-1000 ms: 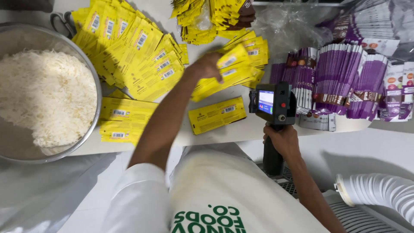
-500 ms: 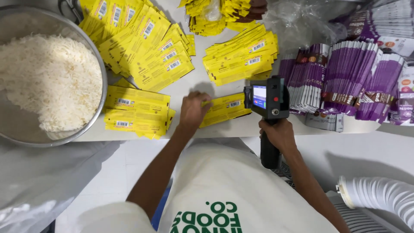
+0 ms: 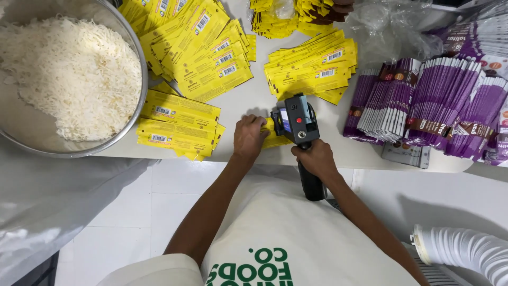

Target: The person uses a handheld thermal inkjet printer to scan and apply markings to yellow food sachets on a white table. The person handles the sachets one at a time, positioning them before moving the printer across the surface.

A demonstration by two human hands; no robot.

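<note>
Left hand (image 3: pixel 250 136) lies flat, fingers curled down, pressing a yellow packet (image 3: pixel 273 139) onto the white table (image 3: pixel 254 100) near its front edge. Most of the packet is hidden under the hand and the device.

Right hand (image 3: pixel 315 159) is closed tight around the black handle of a handheld printer (image 3: pixel 295 123); the printer's head sits on top of the same packet, just beside the left hand's fingers. Its small screen and red button face up.

Left of the hands: a short stack of yellow packets (image 3: pixel 177 124), touching the rim of a big metal bowl (image 3: pixel 138 100) full of white rice (image 3: pixel 69 74). Behind: a fanned heap of yellow packets (image 3: pixel 196 42) and another pile (image 3: pixel 312 66) further right. Far right: bundles of purple packets (image 3: pixel 434 103), standing on edge, banded. Crumpled clear plastic bag (image 3: pixel 391 26) at the back. White ribbed hose (image 3: pixel 465 251) lower right, off the table.
</note>
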